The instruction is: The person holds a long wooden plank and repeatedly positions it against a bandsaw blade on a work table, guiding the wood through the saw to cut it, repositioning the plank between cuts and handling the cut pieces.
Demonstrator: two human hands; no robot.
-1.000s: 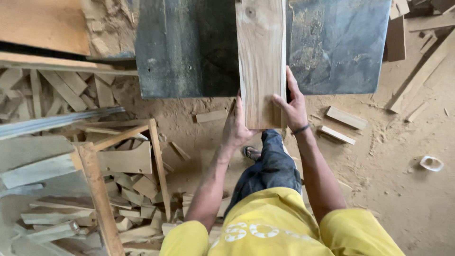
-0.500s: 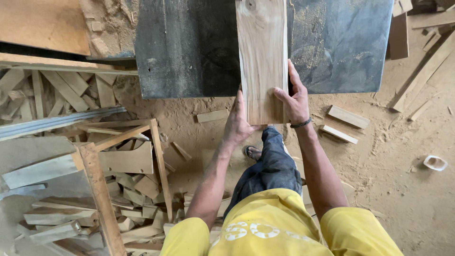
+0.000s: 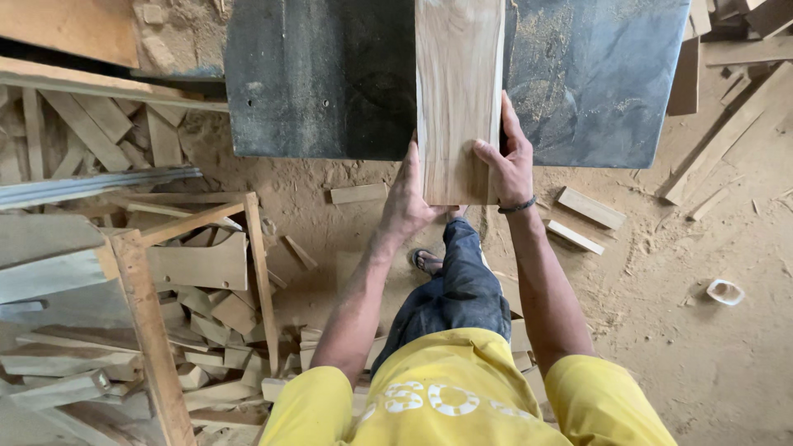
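Head view: plank point(image 3: 458, 91) between both hands point(image 3: 413, 194) point(image 3: 508, 161).

thing: wooden board point(image 3: 459, 91)
look: pale brown, flat, long and rectangular, with soft grain lines along its length and a darker streak near the right edge
state: whole, sawn ends, surface clean
pose: lying flat, its length pointing away from the person
place: on the dark counter point(image 3: 322, 83), near end sticking out over the counter edge; far end is out of view
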